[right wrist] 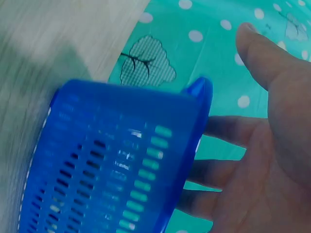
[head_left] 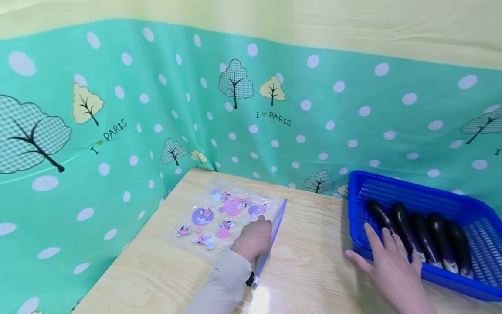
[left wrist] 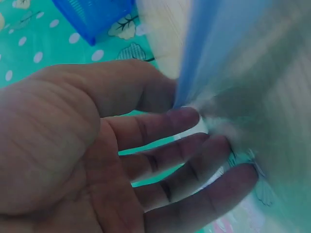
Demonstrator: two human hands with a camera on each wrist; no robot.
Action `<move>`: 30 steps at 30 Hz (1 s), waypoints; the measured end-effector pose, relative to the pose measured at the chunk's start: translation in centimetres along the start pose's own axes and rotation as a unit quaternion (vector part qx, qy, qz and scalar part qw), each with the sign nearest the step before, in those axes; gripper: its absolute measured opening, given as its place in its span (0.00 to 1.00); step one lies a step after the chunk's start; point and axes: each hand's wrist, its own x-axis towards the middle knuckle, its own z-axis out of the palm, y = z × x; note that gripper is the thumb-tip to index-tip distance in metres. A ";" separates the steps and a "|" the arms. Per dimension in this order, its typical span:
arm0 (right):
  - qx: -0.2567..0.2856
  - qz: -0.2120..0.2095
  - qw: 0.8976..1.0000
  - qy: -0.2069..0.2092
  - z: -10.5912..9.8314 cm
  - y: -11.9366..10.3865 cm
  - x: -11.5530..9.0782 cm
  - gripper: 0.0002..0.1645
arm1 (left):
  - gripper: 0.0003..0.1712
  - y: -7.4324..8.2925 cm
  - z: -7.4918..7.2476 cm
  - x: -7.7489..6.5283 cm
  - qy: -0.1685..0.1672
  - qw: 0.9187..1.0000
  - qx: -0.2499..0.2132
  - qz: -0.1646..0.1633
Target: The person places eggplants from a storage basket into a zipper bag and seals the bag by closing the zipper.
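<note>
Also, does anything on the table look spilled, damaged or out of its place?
Nothing stands out. The eggplants lie side by side in the blue basket, and the printed bag, its edge pinched by the left hand, shows no visible tear.

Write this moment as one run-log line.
left hand: pinches clear printed plastic bag | right hand: at near side of blue plastic basket | five long purple eggplants: in basket

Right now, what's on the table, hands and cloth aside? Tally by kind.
Eggplants: 5
Basket: 1
Plastic bag: 1
Total: 7
</note>
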 end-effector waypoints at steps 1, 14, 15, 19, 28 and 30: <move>-0.003 0.000 1.000 -0.004 -0.2 0.1 0.1 0.67 | 0.24 -0.3 0.0 -0.2 0.005 1.000 0.001 0.000; 0.009 0.008 0.997 -0.072 -2.7 3.6 0.7 0.55 | 0.29 -1.1 0.6 -2.1 0.021 1.000 0.007 0.020; 0.010 0.010 0.997 -0.080 -2.9 3.8 0.7 0.53 | 0.29 -0.9 0.6 -2.1 0.020 1.000 0.007 0.022; 0.016 0.016 0.994 -0.109 -4.1 3.7 0.8 0.53 | 0.30 -0.7 0.2 -2.1 0.011 1.000 0.009 0.026; -0.036 -0.042 0.992 -0.110 -7.9 2.0 2.5 0.44 | 0.29 -1.4 -0.1 -2.1 0.007 1.000 -0.019 0.016; -0.050 -0.049 0.989 -0.127 -8.8 1.7 3.3 0.43 | 0.24 -1.3 0.0 -2.1 0.017 0.999 -0.030 0.016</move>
